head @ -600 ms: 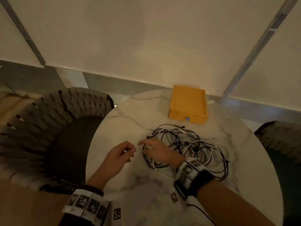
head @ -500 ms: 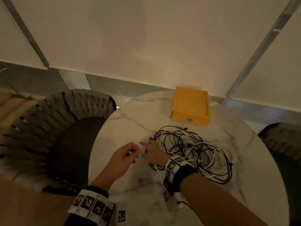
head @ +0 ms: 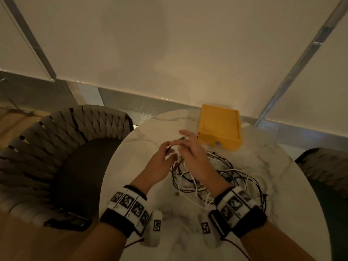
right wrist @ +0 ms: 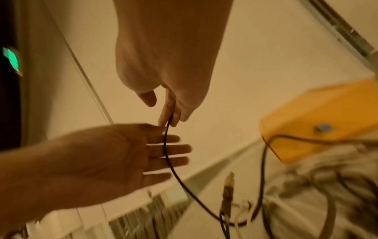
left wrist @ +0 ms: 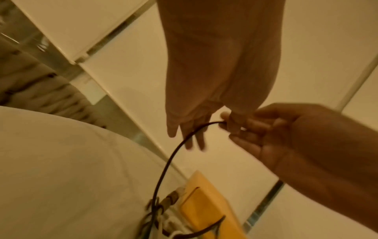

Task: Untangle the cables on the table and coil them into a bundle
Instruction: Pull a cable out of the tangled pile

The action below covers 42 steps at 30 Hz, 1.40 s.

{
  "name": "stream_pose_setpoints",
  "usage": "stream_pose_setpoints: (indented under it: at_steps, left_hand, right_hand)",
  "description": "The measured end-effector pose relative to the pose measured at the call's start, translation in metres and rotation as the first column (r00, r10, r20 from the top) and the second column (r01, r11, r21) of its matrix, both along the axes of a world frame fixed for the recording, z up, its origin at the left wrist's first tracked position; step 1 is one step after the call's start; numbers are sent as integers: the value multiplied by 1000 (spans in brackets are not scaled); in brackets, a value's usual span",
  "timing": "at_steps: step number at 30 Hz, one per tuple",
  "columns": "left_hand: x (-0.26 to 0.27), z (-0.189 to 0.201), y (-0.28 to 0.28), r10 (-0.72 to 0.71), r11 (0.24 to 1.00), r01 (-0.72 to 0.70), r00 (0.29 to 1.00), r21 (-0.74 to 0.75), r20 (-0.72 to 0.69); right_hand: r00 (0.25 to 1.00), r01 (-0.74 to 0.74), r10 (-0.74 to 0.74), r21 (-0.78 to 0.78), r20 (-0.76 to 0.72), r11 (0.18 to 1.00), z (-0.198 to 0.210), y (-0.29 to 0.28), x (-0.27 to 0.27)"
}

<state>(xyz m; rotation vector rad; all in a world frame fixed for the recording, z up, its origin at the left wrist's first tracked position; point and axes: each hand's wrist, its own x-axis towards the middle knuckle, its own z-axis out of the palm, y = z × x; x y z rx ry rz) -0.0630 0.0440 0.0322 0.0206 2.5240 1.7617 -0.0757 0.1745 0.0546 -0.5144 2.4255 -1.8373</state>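
Both grips meet above the bench point(head: 143, 185) just this side of the yellow box point(head: 219, 127): from the head view the left hand point(head: 160, 162) and right hand point(head: 192, 155) lift one black cable point(head: 169, 147) off the tangle point(head: 226, 178). At the left wrist the right hand's fingers point(left wrist: 241, 124) pinch its end; at the right wrist the left hand point(right wrist: 114, 155) lies flat-fingered behind the cable point(right wrist: 169, 161), not clasping it. This looks like freeing the first strand; next comes drawing it clear toward the box.

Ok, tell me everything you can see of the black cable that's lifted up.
The black cable is thin, dark and flexible. One stretch curves up from the tangle on the table to the right hand, whose fingers pinch it. It crosses in front of the open left hand; contact there is unclear. Its end is hidden.
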Motion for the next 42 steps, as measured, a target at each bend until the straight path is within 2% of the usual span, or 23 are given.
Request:
stream_pose_setpoints:
  at_steps: [3,4,6,7,9,11,13,16,18,19,21,22,24,26,28,30,31,32,34,36,38,40,42]
  left_hand:
    - [-16,41,27,-41,993,57,988,104,-150]
    - [-19,52,36,-60,990,83,980,113,-192]
    - [-19,71,53,-94,977,137,963,163,-251]
    - [-18,77,60,-102,967,158,960,201,-262]
    - [-14,88,71,-129,940,204,954,273,-269]
    - [-11,95,75,-110,908,213,952,361,-285]
    - [-9,107,67,-3,884,131,962,448,-274]
    - [-10,124,35,159,870,24,932,493,-327]
    - [-10,124,18,178,909,-28,928,416,-326]
    - [-10,124,17,137,949,-40,945,311,-298]
    - [-9,111,31,-21,999,28,983,35,-180]
    - [-10,104,42,-88,996,84,990,-37,-108]
    - [-8,95,63,-173,983,171,985,-65,-24]
    - [-11,93,75,-195,979,192,980,-61,-47]
    - [-12,100,82,-183,983,176,968,-57,-173]
    - [-12,110,85,-135,987,157,931,38,-339]
    - [-10,115,86,-81,985,135,912,108,-402]
    - [-9,119,85,-16,978,107,894,180,-447]
    - [-8,126,80,127,947,43,861,318,-493]
    - [-10,126,68,260,897,-25,836,441,-483]
    - [-14,118,53,374,839,-102,823,535,-429]
    - [-16,102,42,425,813,-198,846,548,-323]
    - [-13,86,39,426,825,-288,882,487,-200]
  right_hand:
    - [979,71,-96,-145,-179,987,46,33,-4]
    - [968,117,-157,-199,-197,973,48,44,-6]
    - [974,161,-194,-249,-115,955,36,57,-4]
    - [985,139,-156,-206,-69,969,25,59,1]
    - [998,20,-19,12,-64,1000,-11,57,8]
    - [994,-33,59,266,-89,963,-36,52,14]
    - [983,18,64,439,-170,898,-49,61,14]
    - [984,153,-67,576,-168,803,-46,99,-1]
    - [952,301,-161,686,-262,663,-28,123,-15]
    - [936,337,-144,699,-321,630,-12,126,-21]
    - [937,250,26,720,-349,647,29,115,-28]
    - [923,215,125,756,-365,618,49,106,-29]
    - [858,278,254,820,-447,501,82,91,-25]
    - [851,330,236,827,-470,455,96,94,-24]
    - [895,299,98,749,-435,591,94,103,-26]
    - [936,260,-77,526,-343,810,78,115,-29]
    - [957,239,-128,462,-259,854,66,119,-30]
    - [979,195,-138,485,-149,853,51,123,-26]
    - [995,15,-72,647,62,762,13,131,-21]
    - [992,-74,-29,745,124,663,-4,141,-25]
    - [997,29,-72,706,32,708,17,152,-39]
    - [960,267,-181,515,-212,814,60,156,-49]
    - [904,378,-272,320,-328,869,101,156,-52]
